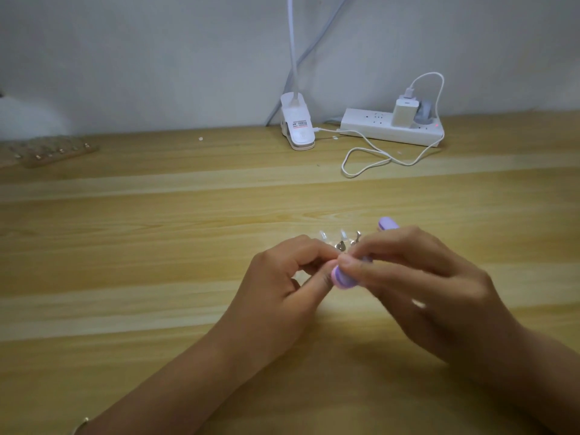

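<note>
Between the two hands, just above the desk (157, 246), sits the purple tool (342, 279). The right hand (417, 277) wraps it from above, fingers curled over its body and thumb pressed near the rounded end. The left hand (282, 277) closes thumb and forefinger against that same end from the other side. Whether the left fingertips also pinch one of the tiny parts is hard to tell, since the fingers cover the meeting point and the picture is soft there. Just beyond the fingertips of both hands a few small metal bits (341, 245) lie on the wood. Past the right hand's knuckles a purple tip (388, 224) pokes out, probably the far end of the same tool. The step in hand looks like fitting or gripping a small piece at the tool's near end. To do it well, the right hand should hold the tool steady and low, close to the desk, so a slip drops the piece only a little way. The left hand should do the fine work alone, feeding in squarely and adding pressure slowly. Resting both wrists on the wood would damp any shake. Well beyond both hands, by the wall, stand a clip lamp (296, 127) and a power strip (370, 127).
</note>
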`<state>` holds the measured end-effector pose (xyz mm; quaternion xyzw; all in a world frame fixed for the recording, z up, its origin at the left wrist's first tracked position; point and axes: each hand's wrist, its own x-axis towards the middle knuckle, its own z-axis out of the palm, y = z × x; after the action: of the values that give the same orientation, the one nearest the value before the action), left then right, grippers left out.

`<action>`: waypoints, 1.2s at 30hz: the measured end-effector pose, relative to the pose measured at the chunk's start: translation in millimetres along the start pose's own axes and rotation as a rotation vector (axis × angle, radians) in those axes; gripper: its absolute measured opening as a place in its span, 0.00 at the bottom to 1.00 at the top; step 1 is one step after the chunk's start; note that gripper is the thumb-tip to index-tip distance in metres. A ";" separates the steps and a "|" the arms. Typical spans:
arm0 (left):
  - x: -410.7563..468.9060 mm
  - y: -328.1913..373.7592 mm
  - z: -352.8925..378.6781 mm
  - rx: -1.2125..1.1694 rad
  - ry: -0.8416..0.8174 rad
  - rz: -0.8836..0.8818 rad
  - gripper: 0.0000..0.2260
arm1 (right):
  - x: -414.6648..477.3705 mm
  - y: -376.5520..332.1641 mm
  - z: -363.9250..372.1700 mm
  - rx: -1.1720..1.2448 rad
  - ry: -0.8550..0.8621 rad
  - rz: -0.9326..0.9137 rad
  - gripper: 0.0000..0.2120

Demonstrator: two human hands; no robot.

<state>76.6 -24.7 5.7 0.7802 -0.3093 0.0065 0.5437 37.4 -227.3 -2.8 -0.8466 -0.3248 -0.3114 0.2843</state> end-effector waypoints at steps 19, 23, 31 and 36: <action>-1.5 -2.8 -1.2 -0.123 0.100 -0.067 0.04 | 10.4 13.4 -8.4 -0.071 0.181 0.213 0.10; -1.2 -1.5 -1.6 -0.167 0.138 -0.120 0.05 | 13.2 18.7 -19.3 0.103 0.220 0.510 0.06; -2.1 -4.1 -0.1 -0.205 0.098 -0.178 0.04 | 8.4 25.2 -20.9 -0.084 -0.377 0.503 0.04; -2.3 -5.0 0.4 -0.203 0.080 -0.173 0.04 | 4.0 25.2 -13.5 -0.247 -0.387 0.373 0.03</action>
<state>77.1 -22.9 0.5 0.7442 -0.2180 -0.0406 0.6301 53.4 -250.9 1.7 -0.9636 -0.1713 -0.1235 0.1642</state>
